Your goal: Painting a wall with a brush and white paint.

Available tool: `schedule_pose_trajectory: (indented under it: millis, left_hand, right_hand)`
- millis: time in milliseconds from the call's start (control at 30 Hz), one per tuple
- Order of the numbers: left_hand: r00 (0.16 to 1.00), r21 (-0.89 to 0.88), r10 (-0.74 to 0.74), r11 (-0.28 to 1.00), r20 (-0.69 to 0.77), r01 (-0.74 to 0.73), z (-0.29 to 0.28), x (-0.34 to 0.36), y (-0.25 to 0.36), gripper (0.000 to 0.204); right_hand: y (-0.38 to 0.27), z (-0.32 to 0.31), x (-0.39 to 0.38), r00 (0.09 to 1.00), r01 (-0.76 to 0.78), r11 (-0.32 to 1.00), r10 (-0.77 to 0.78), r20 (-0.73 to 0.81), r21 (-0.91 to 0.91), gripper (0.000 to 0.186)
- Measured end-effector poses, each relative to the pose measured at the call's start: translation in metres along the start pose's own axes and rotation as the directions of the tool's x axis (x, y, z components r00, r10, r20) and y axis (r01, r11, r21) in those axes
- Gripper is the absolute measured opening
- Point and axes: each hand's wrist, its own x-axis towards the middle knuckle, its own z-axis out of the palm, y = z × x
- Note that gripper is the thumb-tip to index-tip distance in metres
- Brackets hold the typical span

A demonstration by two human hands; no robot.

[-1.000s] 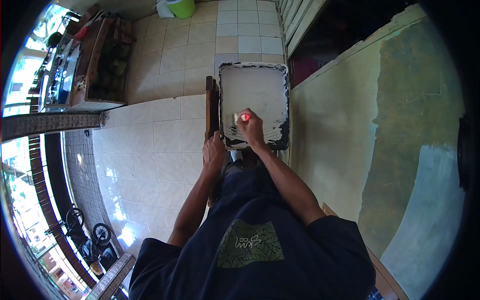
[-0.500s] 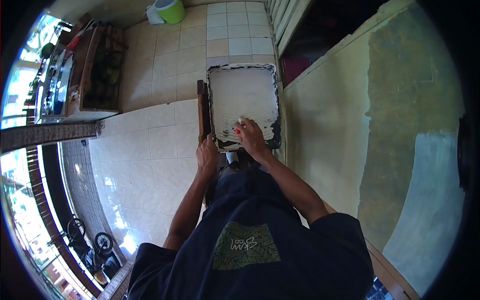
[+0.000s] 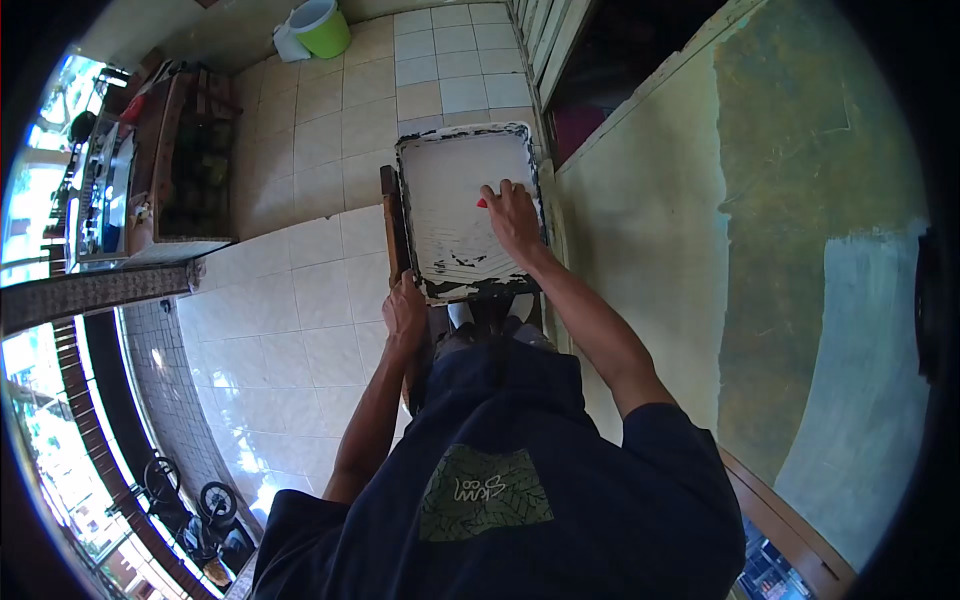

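Note:
A black paint tray (image 3: 465,165), coated with white paint, lies in front of me with its ribbed part nearest my body. My left hand (image 3: 404,312) is closed at the tray's near left corner, beside a brown wooden bar (image 3: 392,225) that runs along the tray's left side. Over the right half of the tray, my right hand (image 3: 516,222) grips a red-handled tool (image 3: 482,203). Only a small red piece shows past the fingers; the tool's working end is hidden. Dark patches show through the paint on the ribs.
To my right stands a wall (image 3: 640,250) with a greenish worn area and a pale painted patch (image 3: 860,330). A green bucket (image 3: 322,35) is at the far end of the tiled floor (image 3: 290,310). On the left are a wooden cabinet (image 3: 165,160) and a parked bicycle (image 3: 200,500).
My right hand has moved away from me and slightly right, from the ribbed part to farther up the tray. My left hand stays at the corner. The whole view has shifted slightly.

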Motion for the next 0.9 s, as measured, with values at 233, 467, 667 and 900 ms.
schedule_pose_trajectory:
  millis: [233,467,667,900]
  left_hand:
    - [0.997,-0.035,-0.066,0.997,0.045,0.068,0.006,0.001,-0.007,0.031]
    - [0.999,-0.15,-0.048,0.987,0.004,0.048,0.008,0.004,-0.014,0.031]
    - [1.0,-0.178,0.002,0.984,-0.026,-0.007,0.011,0.006,-0.02,0.031]
    - [0.99,-0.149,0.066,0.985,-0.125,-0.084,0.019,-0.002,-0.03,0.033]
  right_hand:
    - [-0.041,-0.001,-0.01,0.971,-0.185,0.978,0.165,0.175,0.1,0.021]
    - [-0.002,0.007,0.011,0.995,-0.073,0.995,0.068,0.079,0.066,0.027]
    - [-0.07,0.011,-0.019,0.999,0.031,0.909,-0.041,0.015,0.416,0.026]
    - [-0.086,0.005,0.001,0.966,-0.138,0.573,0.26,-0.019,0.808,0.014]
